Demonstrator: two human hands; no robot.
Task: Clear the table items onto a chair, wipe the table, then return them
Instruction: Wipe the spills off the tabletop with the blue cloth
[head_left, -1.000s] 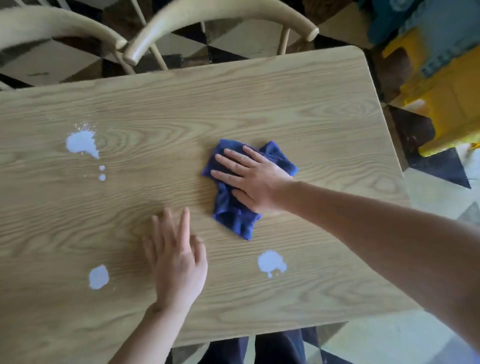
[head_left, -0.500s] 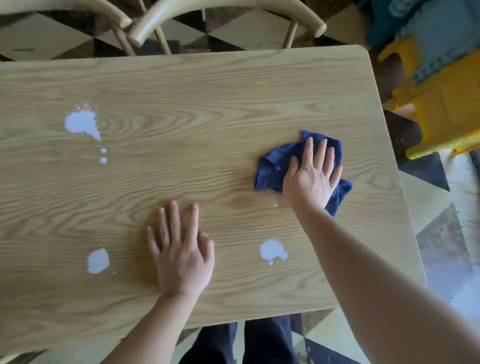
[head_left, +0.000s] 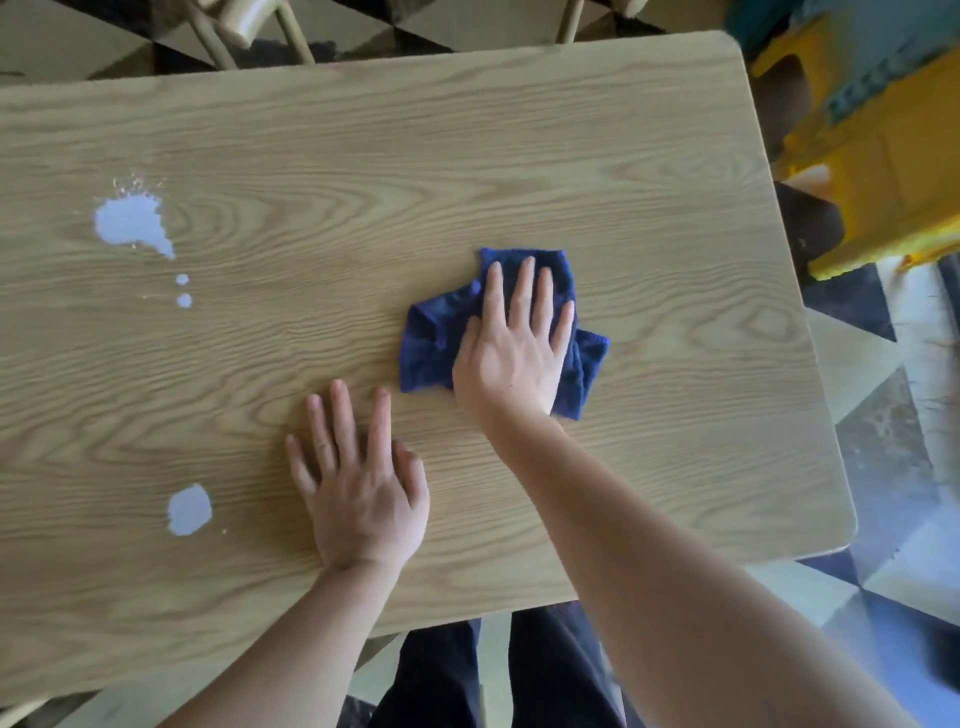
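A crumpled blue cloth (head_left: 434, 345) lies near the middle of the light wooden table (head_left: 675, 426). My right hand (head_left: 519, 348) presses flat on it, fingers spread and pointing away from me. My left hand (head_left: 363, 493) rests flat on the bare wood just left of and nearer than the cloth, holding nothing. A large white spill (head_left: 130, 223) with two small drops (head_left: 183, 291) sits at the far left. Another white blob (head_left: 189, 510) lies at the near left. My right forearm hides the wood to the right of my left hand.
Curved wooden chair backs (head_left: 244, 21) stand beyond the far table edge. A yellow plastic piece with something blue-green on it (head_left: 878, 156) stands past the right edge. The floor has dark and pale tiles (head_left: 883, 426). My dark trouser legs (head_left: 498, 670) show below the near edge.
My right hand has slid the blue cloth from the table's right part back left towards the middle. The white blob right of my left hand is no longer visible. My left hand stayed put.
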